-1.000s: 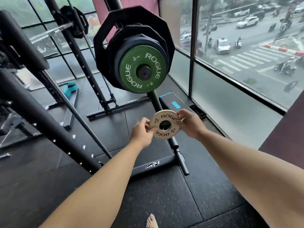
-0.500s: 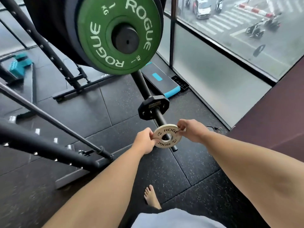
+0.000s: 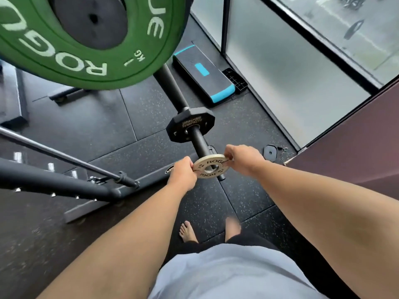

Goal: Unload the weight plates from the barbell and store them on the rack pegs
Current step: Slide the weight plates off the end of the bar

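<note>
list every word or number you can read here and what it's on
"ROG", "05": small white plate, rest hidden.
"ROG", "UE", "1 KG": green plate, cut off by the frame.
Gold lettering on the black plate: too blurred to read.

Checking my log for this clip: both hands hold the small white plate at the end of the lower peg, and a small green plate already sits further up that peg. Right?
Not quite. In the head view the small plate further up the peg is black, not green; the rest holds.
</note>
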